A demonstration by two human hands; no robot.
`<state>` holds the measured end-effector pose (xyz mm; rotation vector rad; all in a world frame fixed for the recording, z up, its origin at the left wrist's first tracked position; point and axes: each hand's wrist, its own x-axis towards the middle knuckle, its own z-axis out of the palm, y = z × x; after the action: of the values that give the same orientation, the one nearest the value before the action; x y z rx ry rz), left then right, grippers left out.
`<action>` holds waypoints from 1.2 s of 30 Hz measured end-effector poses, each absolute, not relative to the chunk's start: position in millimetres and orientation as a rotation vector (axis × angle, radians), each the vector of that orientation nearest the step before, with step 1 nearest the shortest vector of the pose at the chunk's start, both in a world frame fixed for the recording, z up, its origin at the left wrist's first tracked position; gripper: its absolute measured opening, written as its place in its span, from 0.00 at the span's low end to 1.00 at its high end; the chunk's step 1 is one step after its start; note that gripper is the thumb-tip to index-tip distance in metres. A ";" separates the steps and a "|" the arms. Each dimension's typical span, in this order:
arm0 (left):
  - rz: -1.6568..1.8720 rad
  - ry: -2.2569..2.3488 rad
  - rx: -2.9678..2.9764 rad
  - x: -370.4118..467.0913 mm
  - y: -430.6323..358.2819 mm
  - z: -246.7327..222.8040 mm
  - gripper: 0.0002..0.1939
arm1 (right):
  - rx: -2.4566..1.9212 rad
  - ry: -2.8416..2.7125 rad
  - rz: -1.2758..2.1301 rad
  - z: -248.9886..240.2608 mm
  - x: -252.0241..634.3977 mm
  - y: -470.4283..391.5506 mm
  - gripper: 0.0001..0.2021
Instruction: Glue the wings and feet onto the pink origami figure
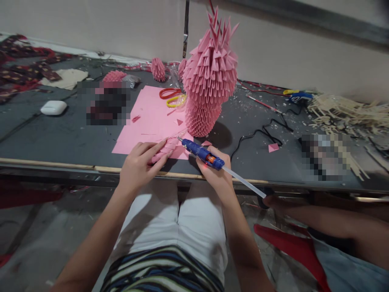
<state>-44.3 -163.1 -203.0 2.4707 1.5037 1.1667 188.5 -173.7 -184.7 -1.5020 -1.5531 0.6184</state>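
Striped cloth (161, 269) fills bottom centre; mid-frame, our left hand (139, 164) pinches a pink folded-paper piece (167, 149), its long axis rising rightward toward the blue plastic glue gun (197, 151) our right hand (217, 172) grips.

The glue gun (197, 151) is blue with an orange part, its glue stick (244, 182) cloudy white. The tall paper figure (209, 75) is pink, patterned with rows of folds; the small paper piece (167, 149) is pink too, the paper sheet (148, 111) a paler pink. The desk (75, 144) is dark grey, the case (54, 108) at left white, the far-left cloth (26, 67) maroon with tan marks, the sticks (346, 111) at right straw-coloured. The shirt (161, 269) is striped dark, blue, green and cream, the trousers (200, 227) white.
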 end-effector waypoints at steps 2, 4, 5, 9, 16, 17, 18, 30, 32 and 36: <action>1.152 1.518 2.465 -44.3 -163.2 -202.7 0.21 | -1.503 -1.552 0.617 -184.3 188.8 -174.4 0.13; 1.162 1.514 2.472 -44.2 -163.3 -202.4 0.21 | -1.507 -1.545 0.613 -184.6 189.4 -174.8 0.13; 1.169 1.511 2.477 -44.1 -163.4 -202.2 0.21 | -1.514 -1.538 0.614 -184.9 189.8 -174.7 0.12; 1.169 1.518 2.463 -43.9 -163.8 -202.1 0.21 | -1.525 -1.509 0.617 -186.8 190.9 -172.4 0.10; 1.197 1.498 2.486 -44.4 -163.4 -203.3 0.20 | -1.476 -1.496 0.626 -185.2 193.4 -167.3 0.05; 1.197 1.499 2.485 -44.4 -163.4 -203.3 0.20 | -1.470 -1.492 0.632 -183.7 193.9 -167.1 0.05; 1.194 1.502 2.480 -44.3 -163.5 -203.2 0.20 | -1.466 -1.484 0.642 -182.0 194.3 -167.1 0.05; 1.171 1.528 2.484 -44.0 -163.4 -202.5 0.20 | -1.486 -1.432 0.675 -171.2 197.6 -160.3 0.07; 1.165 1.530 2.484 -43.9 -163.6 -202.5 0.20 | -1.507 -1.446 0.662 -174.3 198.8 -157.7 0.07; 1.192 1.524 2.487 -43.9 -164.1 -202.7 0.20 | -1.524 -1.458 0.655 -179.0 200.2 -154.9 0.07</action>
<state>-43.9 -164.1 -202.7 2.4869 1.5244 1.1921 200.2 -154.9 -179.0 -1.5238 -1.4582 0.6548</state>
